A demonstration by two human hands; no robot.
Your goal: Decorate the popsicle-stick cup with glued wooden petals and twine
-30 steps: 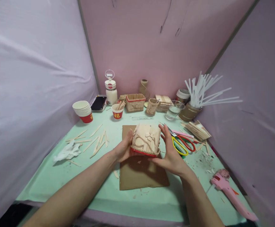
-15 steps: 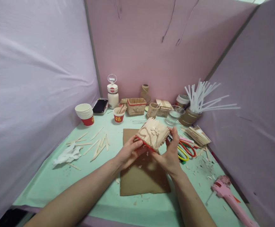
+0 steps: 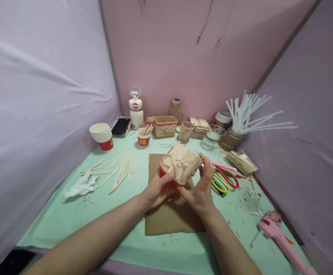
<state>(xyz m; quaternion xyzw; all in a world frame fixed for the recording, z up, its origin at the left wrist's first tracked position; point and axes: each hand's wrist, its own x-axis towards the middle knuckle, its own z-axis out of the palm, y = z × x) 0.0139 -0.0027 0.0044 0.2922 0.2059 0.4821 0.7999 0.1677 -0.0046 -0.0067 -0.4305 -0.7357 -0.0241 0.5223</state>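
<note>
Between my hands, a small wooden-stick container (image 3: 180, 162) is held tilted above a brown cardboard sheet (image 3: 174, 217). Its side bears a flower and curved relief, with red trim along the lower left edge and jagged stick ends at the opposite one. My left hand (image 3: 162, 187) grips the red-trimmed end, thumb on the near side. My right hand (image 3: 199, 187) closes around the right side, thumb at the lower edge and fingers near the jagged end. Just right of it lie scissors with yellow and red handles (image 3: 225, 179).
Loose wooden strips (image 3: 122, 173) and a crumpled tissue (image 3: 82, 186) lie left. A pink glue gun (image 3: 281, 236) rests at the right edge. Along the back stand paper cups (image 3: 101, 135), a white bottle (image 3: 136, 114), a stick basket (image 3: 165, 128), a water-filled clear cup (image 3: 212, 137) and white glue sticks (image 3: 245, 114).
The container has shifted slightly left and turned in my hands, so its flower side faces me more. Both hands still hold it.
</note>
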